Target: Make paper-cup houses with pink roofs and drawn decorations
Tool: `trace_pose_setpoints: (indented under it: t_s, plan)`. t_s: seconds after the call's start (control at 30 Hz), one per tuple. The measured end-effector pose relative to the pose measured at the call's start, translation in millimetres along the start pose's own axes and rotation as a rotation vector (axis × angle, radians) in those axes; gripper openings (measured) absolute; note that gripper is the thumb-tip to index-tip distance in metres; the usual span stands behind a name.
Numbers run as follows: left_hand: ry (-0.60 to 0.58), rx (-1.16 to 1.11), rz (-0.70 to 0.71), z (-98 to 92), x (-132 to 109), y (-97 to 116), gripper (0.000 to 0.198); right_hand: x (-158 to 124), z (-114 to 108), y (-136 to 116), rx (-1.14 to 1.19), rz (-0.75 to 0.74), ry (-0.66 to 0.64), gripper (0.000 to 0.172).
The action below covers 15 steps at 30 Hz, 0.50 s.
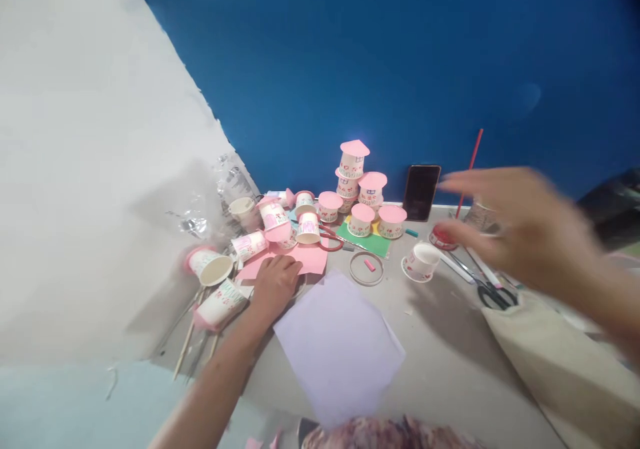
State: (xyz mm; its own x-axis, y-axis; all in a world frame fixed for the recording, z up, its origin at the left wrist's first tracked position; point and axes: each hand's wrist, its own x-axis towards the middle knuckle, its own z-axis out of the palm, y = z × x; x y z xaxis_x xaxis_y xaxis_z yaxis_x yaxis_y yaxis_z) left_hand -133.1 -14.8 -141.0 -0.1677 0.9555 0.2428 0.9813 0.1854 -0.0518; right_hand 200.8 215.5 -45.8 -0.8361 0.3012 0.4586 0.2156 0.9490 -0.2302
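My left hand rests at the edge of the pink paper, its fingers bent down; whether something is under them is hidden. My right hand is raised at the right, blurred, with thumb and fingers apart and nothing between them. Below it sits a red round container. A white paper cup stands just left of that. Between my arms lies a lilac sheet. Behind it, decorated cups with pink tops are stacked near the wall, above a green sheet.
A phone leans on the blue wall. Black-handled scissors lie beside a cream cloth at the right. Several decorated cups lie at the left over sticks. A ring surrounds a small pink piece.
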Motion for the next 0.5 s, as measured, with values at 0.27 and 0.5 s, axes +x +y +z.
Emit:
trace_pose_setpoints:
  t_s: [0.27,0.5]
  plan:
    - [-0.079,0.082,-0.004,-5.1,-1,13,0.021,153,159,-105,-0.109,-0.663,-0.239,0.028]
    - [-0.083,0.085,0.002,-5.0,-4,13,0.018,170,203,-89,-0.191,-0.656,-0.237,0.024]
